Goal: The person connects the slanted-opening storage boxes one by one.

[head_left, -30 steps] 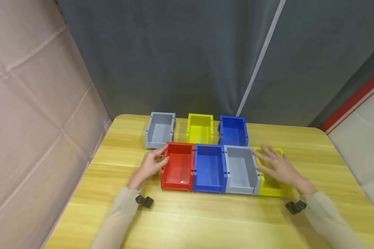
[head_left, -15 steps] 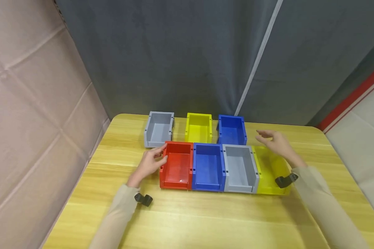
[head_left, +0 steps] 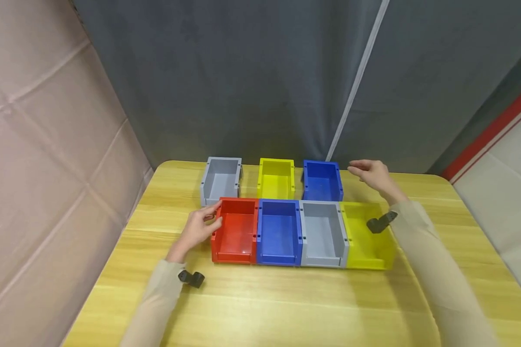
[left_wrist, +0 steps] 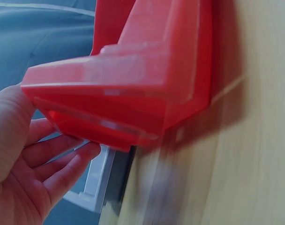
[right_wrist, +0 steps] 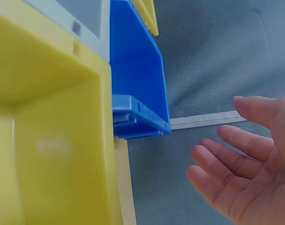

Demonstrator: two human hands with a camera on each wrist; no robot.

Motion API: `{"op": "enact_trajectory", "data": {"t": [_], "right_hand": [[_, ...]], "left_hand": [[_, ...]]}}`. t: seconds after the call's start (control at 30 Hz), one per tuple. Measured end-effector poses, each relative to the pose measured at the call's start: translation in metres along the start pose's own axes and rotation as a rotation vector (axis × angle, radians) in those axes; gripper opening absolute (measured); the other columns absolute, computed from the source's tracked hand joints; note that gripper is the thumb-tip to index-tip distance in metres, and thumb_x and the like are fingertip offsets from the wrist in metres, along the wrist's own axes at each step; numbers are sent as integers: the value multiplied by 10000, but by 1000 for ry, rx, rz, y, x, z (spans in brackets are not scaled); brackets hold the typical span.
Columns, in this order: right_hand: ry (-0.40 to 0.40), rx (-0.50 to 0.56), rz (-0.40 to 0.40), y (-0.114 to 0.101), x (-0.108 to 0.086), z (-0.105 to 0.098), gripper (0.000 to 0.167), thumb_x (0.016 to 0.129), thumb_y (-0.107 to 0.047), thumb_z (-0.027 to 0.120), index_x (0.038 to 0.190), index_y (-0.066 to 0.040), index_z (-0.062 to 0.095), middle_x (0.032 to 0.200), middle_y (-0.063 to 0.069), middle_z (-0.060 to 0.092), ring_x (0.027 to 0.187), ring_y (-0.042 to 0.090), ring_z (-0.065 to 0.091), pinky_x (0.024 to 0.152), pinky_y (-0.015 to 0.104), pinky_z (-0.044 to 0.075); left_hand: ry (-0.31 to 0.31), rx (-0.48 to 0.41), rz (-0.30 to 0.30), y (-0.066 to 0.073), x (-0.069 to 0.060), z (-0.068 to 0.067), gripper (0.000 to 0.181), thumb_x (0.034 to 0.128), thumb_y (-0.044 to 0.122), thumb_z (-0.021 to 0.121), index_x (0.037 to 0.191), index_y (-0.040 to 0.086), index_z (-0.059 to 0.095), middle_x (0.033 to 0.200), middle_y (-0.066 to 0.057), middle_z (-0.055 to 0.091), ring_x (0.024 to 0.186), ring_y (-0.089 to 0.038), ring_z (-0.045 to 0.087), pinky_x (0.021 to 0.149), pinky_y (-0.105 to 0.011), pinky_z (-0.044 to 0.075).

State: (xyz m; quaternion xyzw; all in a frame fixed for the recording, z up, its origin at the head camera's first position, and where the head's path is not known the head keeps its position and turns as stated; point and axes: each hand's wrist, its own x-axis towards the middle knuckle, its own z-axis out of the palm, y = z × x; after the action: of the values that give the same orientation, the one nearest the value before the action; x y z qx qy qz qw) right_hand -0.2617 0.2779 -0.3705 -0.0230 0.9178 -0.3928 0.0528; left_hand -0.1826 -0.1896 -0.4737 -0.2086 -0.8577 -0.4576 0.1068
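My left hand holds the left wall of a red open-front storage bin, thumb at the rim and fingertips against its outer side. The bin heads a side-by-side row with a blue bin, a grey bin and a yellow bin. Near the table's back edge, my right hand hovers just right of a smaller blue bin, apart from it. Its fingers are loosely bent around nothing. Below the right sleeve, part of the yellow bin is hidden.
Behind the row stand a smaller grey bin and a smaller yellow bin, spaced apart. The wooden table ends at a dark grey curtain. A pale cloth wall hangs on the left.
The right hand has left the yellow bin of the front row and moved back beside the rear blue bin. The front row has shifted left with the left hand on the red bin.
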Motion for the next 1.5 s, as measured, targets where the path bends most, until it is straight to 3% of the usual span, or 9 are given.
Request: {"op": "enact_trajectory", "data": {"t": [0.17, 0.37, 0.63, 1.13, 1.5], "right_hand": [[-17, 39, 56, -3, 18, 12, 517, 966, -295, 510, 1343, 53, 456, 1307, 282, 485, 1116, 422, 509, 966, 493, 466], [-25, 45, 91, -2, 34, 25, 527, 955, -273, 534, 1337, 80, 447, 1303, 296, 480, 1111, 426, 516, 956, 476, 479], [-51, 78, 170, 2, 45, 31, 524, 946, -190, 551, 1352, 105, 402, 1323, 310, 449, 1136, 428, 505, 960, 490, 468], [-59, 35, 238, 8, 53, 36, 525, 882, -31, 587, 1327, 162, 384, 1281, 348, 468, 1062, 431, 568, 805, 431, 549], [6, 63, 243, 9, 49, 35, 475, 873, -30, 583, 1279, 170, 439, 1198, 350, 519, 1026, 416, 586, 671, 328, 593]], "left_hand": [[2, 3, -22, -6, -4, -11, 464, 798, -73, 627, 1253, -97, 540, 1216, -292, 550, 1059, -395, 586, 815, -417, 547], [1, -2, -64, -10, -8, -21, 463, 797, -76, 622, 1253, -85, 547, 1226, -281, 549, 1069, -378, 585, 832, -393, 540], [-3, 14, -50, -13, -9, -29, 455, 798, -83, 615, 1246, -111, 537, 1215, -293, 549, 1035, -388, 600, 818, -419, 540], [-36, 2, -78, -11, -8, -33, 458, 816, -76, 612, 1266, -90, 529, 1263, -252, 533, 1051, -375, 599, 835, -423, 536], [-50, 3, -76, -11, -6, -35, 462, 818, -72, 615, 1271, -91, 525, 1273, -253, 525, 1056, -378, 595, 837, -419, 536]]}}
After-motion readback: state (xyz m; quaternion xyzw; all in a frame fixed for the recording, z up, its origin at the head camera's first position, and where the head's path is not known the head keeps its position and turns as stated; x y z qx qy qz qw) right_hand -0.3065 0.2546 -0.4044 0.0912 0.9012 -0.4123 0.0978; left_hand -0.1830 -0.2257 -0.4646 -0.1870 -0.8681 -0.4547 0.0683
